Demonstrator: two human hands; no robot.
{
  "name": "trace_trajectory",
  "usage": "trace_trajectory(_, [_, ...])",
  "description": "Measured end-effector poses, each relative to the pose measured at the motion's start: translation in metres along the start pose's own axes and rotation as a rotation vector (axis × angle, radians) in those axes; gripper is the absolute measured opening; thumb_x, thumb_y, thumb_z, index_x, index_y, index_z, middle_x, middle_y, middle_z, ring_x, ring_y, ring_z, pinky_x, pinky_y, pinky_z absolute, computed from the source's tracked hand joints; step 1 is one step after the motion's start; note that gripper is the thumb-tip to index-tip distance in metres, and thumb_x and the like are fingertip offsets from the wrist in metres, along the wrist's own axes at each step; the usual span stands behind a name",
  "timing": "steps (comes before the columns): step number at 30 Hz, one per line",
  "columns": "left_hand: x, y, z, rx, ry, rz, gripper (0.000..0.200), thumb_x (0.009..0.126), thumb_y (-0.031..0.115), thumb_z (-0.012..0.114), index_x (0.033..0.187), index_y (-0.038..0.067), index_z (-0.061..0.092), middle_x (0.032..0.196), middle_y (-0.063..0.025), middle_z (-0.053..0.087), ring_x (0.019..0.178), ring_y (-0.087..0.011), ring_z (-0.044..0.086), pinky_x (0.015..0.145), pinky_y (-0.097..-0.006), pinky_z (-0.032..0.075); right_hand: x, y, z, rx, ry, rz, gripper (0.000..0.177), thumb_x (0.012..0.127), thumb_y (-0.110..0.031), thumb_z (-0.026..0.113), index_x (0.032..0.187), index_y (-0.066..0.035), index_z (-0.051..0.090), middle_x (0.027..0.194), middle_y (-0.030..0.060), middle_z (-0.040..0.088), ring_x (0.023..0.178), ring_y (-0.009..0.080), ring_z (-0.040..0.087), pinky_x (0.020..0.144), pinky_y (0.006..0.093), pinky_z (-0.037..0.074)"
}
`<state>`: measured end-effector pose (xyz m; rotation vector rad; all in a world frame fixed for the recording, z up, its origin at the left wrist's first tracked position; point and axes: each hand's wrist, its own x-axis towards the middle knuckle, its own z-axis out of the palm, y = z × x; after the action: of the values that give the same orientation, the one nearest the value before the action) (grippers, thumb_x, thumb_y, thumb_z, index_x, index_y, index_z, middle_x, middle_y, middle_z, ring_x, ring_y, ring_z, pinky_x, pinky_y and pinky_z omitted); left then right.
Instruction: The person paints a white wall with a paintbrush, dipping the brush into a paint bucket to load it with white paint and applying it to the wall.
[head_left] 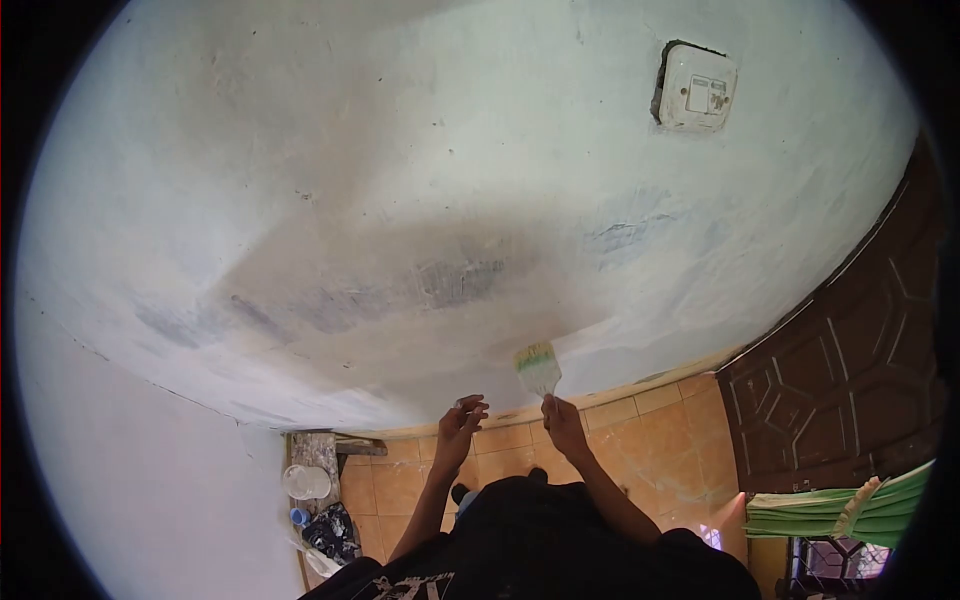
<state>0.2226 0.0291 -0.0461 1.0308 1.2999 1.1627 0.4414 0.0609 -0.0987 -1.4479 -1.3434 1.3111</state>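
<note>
In my right hand (564, 422) is a wide paintbrush (538, 368), gripped by its handle with the bristles pointing up. Its head is pale, with a green band and yellowish bristle tips, close in front of the lower wall; whether it touches cannot be made out. My left hand (462, 425) is raised to the left of the brush, its fingers loosely bent and apart. A small pale spot shows at those fingers, too small to name. Before both hands stands a whitish wall (480, 190) with grey, patchy areas and small marks.
A light switch plate (700, 90) sits in the wall at upper right. To the right are a dark brown panelled door (830, 370) and a green curtain (840, 512). A low bench (316, 446) at lower left bears a white tub (306, 482) and a blue cup (299, 516). Orange tiles (650, 445) cover the floor.
</note>
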Motion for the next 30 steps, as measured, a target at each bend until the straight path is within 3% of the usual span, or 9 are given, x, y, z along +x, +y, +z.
trace_trajectory(3, [-0.006, -0.003, 0.003, 0.007, -0.009, -0.027, 0.034, 0.097, 0.027, 0.057, 0.123, 0.005, 0.057, 0.111, -0.008, 0.065, 0.1, -0.0174, 0.062, 0.083, -0.0309, 0.049, 0.009, -0.073, -0.016, 0.086, 0.042, -0.246, 0.054, 0.1, -0.05, 0.039, 0.071, -0.005, 0.043, 0.058, 0.0012, 0.033, 0.053, 0.0139, 0.037, 0.053, 0.0328, 0.036])
trace_trajectory(6, [-0.001, 0.0, 0.009, 0.019, -0.036, -0.026, 0.035, 0.097, 0.028, 0.056, 0.123, 0.005, 0.056, 0.112, -0.0079, 0.064, 0.101, -0.0176, 0.061, 0.083, -0.0315, 0.049, 0.035, -0.101, -0.025, 0.268, 0.046, -0.224, 0.05, 0.101, -0.045, 0.041, 0.07, -0.006, 0.042, 0.058, -0.0004, 0.035, 0.053, 0.0111, 0.036, 0.051, 0.0309, 0.035])
trace_trajectory(9, [0.001, 0.01, 0.013, 0.033, -0.033, -0.012, 0.036, 0.097, 0.029, 0.055, 0.124, 0.006, 0.055, 0.112, -0.0078, 0.064, 0.102, -0.0182, 0.06, 0.085, -0.0325, 0.048, 0.052, -0.032, -0.014, 0.182, 0.085, -0.217, 0.048, 0.101, -0.043, 0.041, 0.069, -0.007, 0.042, 0.057, -0.0019, 0.035, 0.052, 0.009, 0.035, 0.05, 0.0294, 0.033])
trace_trajectory(12, [0.0, 0.007, 0.016, 0.021, -0.012, -0.016, 0.036, 0.097, 0.029, 0.055, 0.124, 0.006, 0.055, 0.112, -0.0081, 0.064, 0.102, -0.0183, 0.06, 0.085, -0.0327, 0.048, 0.031, 0.03, -0.014, 0.085, 0.002, 0.105, 0.047, 0.102, -0.041, 0.04, 0.069, -0.007, 0.042, 0.056, -0.0022, 0.035, 0.051, 0.0091, 0.035, 0.049, 0.0298, 0.032])
trace_trajectory(16, [0.001, 0.005, 0.011, 0.025, -0.009, -0.031, 0.035, 0.097, 0.027, 0.056, 0.124, 0.005, 0.056, 0.113, -0.0083, 0.064, 0.102, -0.0184, 0.061, 0.085, -0.0323, 0.049, 0.003, 0.008, -0.026, 0.106, 0.025, -0.036, 0.046, 0.103, -0.037, 0.04, 0.069, -0.007, 0.042, 0.055, -0.002, 0.035, 0.05, 0.0091, 0.035, 0.048, 0.0298, 0.032])
trace_trajectory(20, [-0.002, -0.007, 0.008, 0.028, -0.024, -0.061, 0.034, 0.097, 0.026, 0.056, 0.124, 0.006, 0.056, 0.113, -0.0084, 0.064, 0.102, -0.0182, 0.061, 0.084, -0.0323, 0.049, 0.037, -0.042, -0.036, 0.228, 0.073, -0.203, 0.047, 0.103, -0.042, 0.038, 0.067, -0.011, 0.041, 0.053, -0.0049, 0.033, 0.046, 0.0054, 0.032, 0.043, 0.025, 0.028])
trace_trajectory(24, [0.001, 0.003, 0.011, 0.038, -0.032, -0.052, 0.034, 0.097, 0.026, 0.057, 0.124, 0.006, 0.056, 0.113, -0.0081, 0.064, 0.102, -0.0179, 0.061, 0.084, -0.032, 0.049, 0.063, 0.028, -0.022, 0.208, 0.13, -0.292, 0.05, 0.102, -0.048, 0.039, 0.066, -0.012, 0.04, 0.051, -0.0062, 0.032, 0.044, 0.0042, 0.031, 0.041, 0.0229, 0.025])
trace_trajectory(30, [0.001, 0.004, 0.011, 0.063, -0.038, -0.053, 0.034, 0.097, 0.026, 0.057, 0.124, 0.006, 0.057, 0.112, -0.0079, 0.064, 0.102, -0.0179, 0.062, 0.084, -0.0319, 0.049, 0.026, 0.128, -0.023, 0.196, 0.035, 0.39, 0.051, 0.099, -0.053, 0.042, 0.068, -0.013, 0.043, 0.052, -0.0065, 0.032, 0.043, 0.0047, 0.031, 0.039, 0.0238, 0.024])
